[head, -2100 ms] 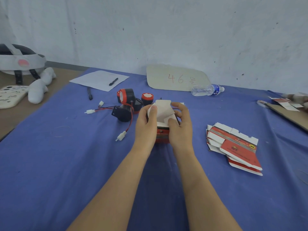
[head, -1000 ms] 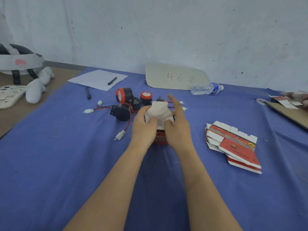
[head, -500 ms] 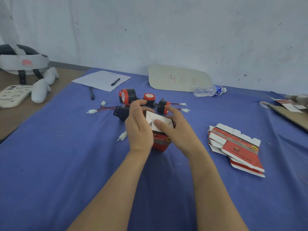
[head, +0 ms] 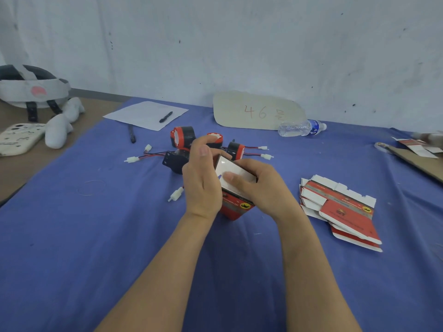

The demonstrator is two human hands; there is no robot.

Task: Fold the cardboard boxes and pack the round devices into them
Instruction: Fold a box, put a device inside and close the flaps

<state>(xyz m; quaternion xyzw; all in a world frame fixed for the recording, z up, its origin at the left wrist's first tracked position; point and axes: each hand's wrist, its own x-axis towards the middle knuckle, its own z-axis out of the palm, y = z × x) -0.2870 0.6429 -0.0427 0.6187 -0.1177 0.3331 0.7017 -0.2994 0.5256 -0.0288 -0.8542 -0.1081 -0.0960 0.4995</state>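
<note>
The box (head: pixel 236 207) is red with a yellow mark and white flap; under it blue cloth (head: pixel 72 236); behind it black-red devices (head: pixel 182 138).

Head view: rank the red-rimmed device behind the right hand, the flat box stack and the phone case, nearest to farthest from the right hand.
1. Red-rimmed device, just behind the right hand.
2. Flat box stack, off to its right.
3. Phone case, far left, off the cloth.

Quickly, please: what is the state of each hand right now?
Left hand: holding the small red cardboard box by its side.
Right hand: holding the same box, thumb pressing its white top flap.
</note>
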